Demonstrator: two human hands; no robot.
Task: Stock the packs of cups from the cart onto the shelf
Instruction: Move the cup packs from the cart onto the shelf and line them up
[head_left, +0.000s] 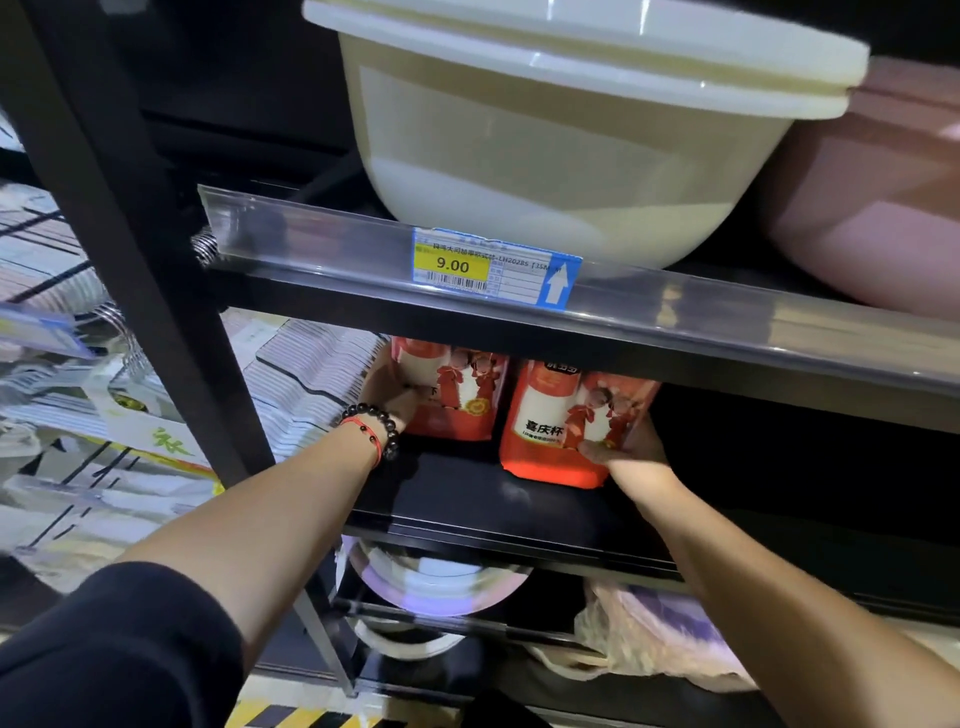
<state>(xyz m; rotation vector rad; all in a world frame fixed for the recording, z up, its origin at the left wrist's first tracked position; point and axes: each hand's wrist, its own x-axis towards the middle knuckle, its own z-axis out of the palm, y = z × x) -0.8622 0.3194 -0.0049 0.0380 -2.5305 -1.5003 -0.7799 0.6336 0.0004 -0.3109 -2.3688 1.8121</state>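
Observation:
Two red packs of cups stand on the black middle shelf (467, 499). My left hand (392, 397), with a bead bracelet and a red string on the wrist, grips the left pack (457, 389) at its left edge. My right hand (628, 447) holds the right pack (566, 421) at its lower right corner, thumb across the front. The tops of both packs are hidden behind the edge of the shelf above. The cart is out of view.
The upper shelf carries a cream plastic basin (545, 130) and a pink basin (883, 208), with a 9.00 price tag (493, 270) on its clear rail. A black upright post (156, 260) stands left. Hangers (62, 312) fill the neighbouring bay. More basins (431, 587) sit below.

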